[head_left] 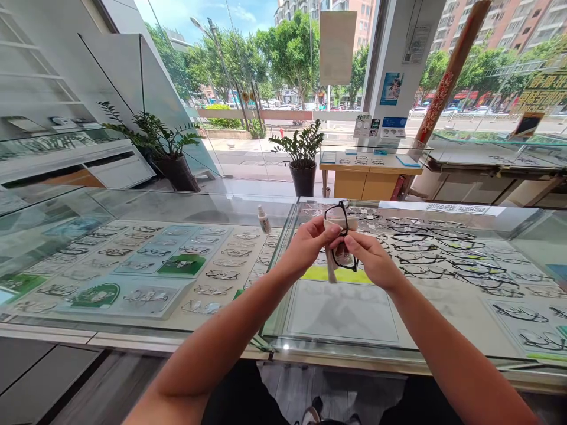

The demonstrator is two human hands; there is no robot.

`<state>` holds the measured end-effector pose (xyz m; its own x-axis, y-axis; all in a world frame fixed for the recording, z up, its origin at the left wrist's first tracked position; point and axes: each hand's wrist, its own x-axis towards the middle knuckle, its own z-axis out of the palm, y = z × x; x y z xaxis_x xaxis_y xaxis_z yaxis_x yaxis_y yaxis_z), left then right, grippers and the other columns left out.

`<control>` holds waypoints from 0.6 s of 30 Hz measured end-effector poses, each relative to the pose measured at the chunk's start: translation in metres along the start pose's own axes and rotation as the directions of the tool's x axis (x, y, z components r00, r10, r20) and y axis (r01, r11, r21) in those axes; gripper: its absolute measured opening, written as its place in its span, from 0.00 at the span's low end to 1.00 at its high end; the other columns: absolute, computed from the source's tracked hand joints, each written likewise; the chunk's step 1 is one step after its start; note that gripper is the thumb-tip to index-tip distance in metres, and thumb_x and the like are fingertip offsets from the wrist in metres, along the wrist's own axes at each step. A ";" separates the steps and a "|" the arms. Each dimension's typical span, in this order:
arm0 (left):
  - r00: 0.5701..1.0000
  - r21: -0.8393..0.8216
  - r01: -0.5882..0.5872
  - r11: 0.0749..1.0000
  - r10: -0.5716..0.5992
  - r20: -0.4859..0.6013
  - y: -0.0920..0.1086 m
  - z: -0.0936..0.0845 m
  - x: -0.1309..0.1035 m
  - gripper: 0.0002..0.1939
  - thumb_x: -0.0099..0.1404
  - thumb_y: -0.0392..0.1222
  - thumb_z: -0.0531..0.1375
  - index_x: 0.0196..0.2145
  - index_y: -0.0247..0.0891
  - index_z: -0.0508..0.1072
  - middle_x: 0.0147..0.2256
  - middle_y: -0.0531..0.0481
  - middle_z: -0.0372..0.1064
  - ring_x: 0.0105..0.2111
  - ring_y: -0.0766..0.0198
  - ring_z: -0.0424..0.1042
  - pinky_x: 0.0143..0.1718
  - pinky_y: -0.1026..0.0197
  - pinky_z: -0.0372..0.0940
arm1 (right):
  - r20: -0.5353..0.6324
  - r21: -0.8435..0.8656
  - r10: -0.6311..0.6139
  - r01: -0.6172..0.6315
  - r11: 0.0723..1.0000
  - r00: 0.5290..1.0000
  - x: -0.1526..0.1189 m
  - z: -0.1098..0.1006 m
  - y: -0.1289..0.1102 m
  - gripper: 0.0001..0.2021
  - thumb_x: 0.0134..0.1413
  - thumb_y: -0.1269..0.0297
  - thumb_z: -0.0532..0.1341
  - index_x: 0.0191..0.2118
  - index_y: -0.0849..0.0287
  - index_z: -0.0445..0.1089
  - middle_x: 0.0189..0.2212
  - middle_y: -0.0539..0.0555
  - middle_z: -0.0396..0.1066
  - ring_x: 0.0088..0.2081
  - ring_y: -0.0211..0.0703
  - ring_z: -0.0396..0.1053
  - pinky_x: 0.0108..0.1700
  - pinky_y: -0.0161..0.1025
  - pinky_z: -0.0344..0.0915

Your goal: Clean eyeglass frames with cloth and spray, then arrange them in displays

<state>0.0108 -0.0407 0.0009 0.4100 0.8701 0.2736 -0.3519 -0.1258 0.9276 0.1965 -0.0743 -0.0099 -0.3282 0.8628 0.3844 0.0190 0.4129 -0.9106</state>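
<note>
Black-framed glasses are held up on end between my two hands, above the glass display counter. My left hand pinches them near the middle, with a pale cloth in its fingers that hangs down behind the frame. The fingers of my right hand are closed on the glasses at the right, beside the lower lens. A small white spray bottle stands upright on the counter glass, left of my hands.
Many glasses lie in rows inside the glass counter. Beyond it stand two potted plants and a wooden display table by the window. A slanted post leans at the right.
</note>
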 end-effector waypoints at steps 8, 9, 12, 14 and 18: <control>0.995 -0.183 0.102 0.978 -0.098 0.032 0.000 -0.004 0.003 0.23 0.59 0.51 0.80 0.44 0.36 0.81 0.29 0.53 0.72 0.29 0.68 0.68 0.39 0.61 0.68 | 0.010 0.015 0.026 -0.026 1.000 1.000 0.003 -0.001 0.006 0.27 0.72 0.38 0.60 0.45 0.55 0.86 0.40 0.56 0.80 0.44 0.49 0.72 0.52 0.44 0.68; 0.994 -0.207 0.113 0.972 -0.108 0.037 0.000 -0.004 0.003 0.23 0.59 0.50 0.80 0.45 0.36 0.81 0.29 0.54 0.71 0.28 0.69 0.67 0.39 0.62 0.68 | 0.011 0.011 0.015 -0.015 1.000 1.000 0.003 -0.001 0.006 0.26 0.72 0.38 0.60 0.45 0.55 0.86 0.41 0.56 0.80 0.45 0.49 0.73 0.53 0.44 0.68; 0.990 -0.232 0.140 0.962 -0.129 0.062 0.000 -0.005 0.005 0.25 0.58 0.49 0.81 0.47 0.35 0.81 0.28 0.55 0.70 0.26 0.71 0.65 0.37 0.62 0.67 | 0.022 0.004 -0.012 0.012 1.000 1.000 0.003 -0.001 0.005 0.25 0.73 0.39 0.60 0.45 0.54 0.86 0.42 0.55 0.81 0.47 0.50 0.74 0.55 0.45 0.68; 0.990 -0.227 0.141 0.964 -0.133 0.049 -0.001 -0.005 0.005 0.25 0.57 0.48 0.81 0.45 0.35 0.79 0.28 0.55 0.70 0.26 0.70 0.65 0.37 0.61 0.66 | 0.029 -0.012 -0.023 0.023 1.000 0.999 0.002 -0.001 0.006 0.26 0.74 0.38 0.59 0.45 0.54 0.85 0.42 0.56 0.81 0.47 0.50 0.73 0.56 0.46 0.68; 0.991 -0.183 0.137 0.973 -0.135 0.022 -0.004 -0.005 0.006 0.24 0.56 0.51 0.82 0.35 0.36 0.74 0.26 0.56 0.67 0.28 0.68 0.68 0.37 0.62 0.65 | 0.040 -0.070 -0.024 0.027 0.997 0.999 0.002 -0.003 0.007 0.28 0.74 0.37 0.56 0.46 0.54 0.84 0.41 0.56 0.79 0.45 0.51 0.71 0.55 0.47 0.68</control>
<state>0.0108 -0.0329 -0.0027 0.4728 0.8681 0.1510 -0.4404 0.0843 0.8938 0.1989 -0.0689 -0.0149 -0.3662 0.8401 0.4002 0.0764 0.4558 -0.8868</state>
